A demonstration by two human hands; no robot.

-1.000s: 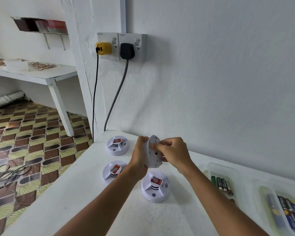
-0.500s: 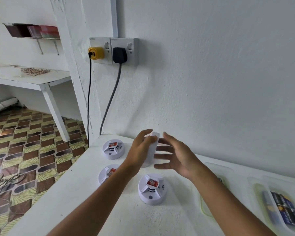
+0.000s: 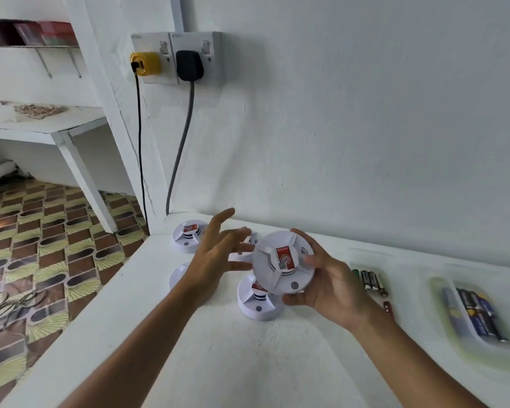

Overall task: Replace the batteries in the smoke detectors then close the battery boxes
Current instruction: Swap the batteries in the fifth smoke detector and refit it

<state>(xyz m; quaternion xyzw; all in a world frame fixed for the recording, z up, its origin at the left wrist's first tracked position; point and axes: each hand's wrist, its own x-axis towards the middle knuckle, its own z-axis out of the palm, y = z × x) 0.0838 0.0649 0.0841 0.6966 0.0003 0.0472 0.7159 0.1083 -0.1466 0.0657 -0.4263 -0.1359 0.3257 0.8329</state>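
right hand [image 3: 333, 287] grips smoke detector [image 3: 283, 265] — left hand [image 3: 215, 254] open

Batteries [image 3: 371, 282] lie right of the detectors [image 3: 259, 298].

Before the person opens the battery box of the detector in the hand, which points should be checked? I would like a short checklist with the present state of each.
1. Held smoke detector is gripped securely by the right hand: ok, fingers curl round its rim.
2. Left hand is free to work: ok, open and holding nothing.
3. Battery box faces the person: not ok, the front with the red label faces up.
4. Replacement batteries are within view: ok, batteries lie in the tray to the right.
5. Batteries are fresh or used: cannot tell.
6. Other detectors stay on the table: ok, near detector rests flat.
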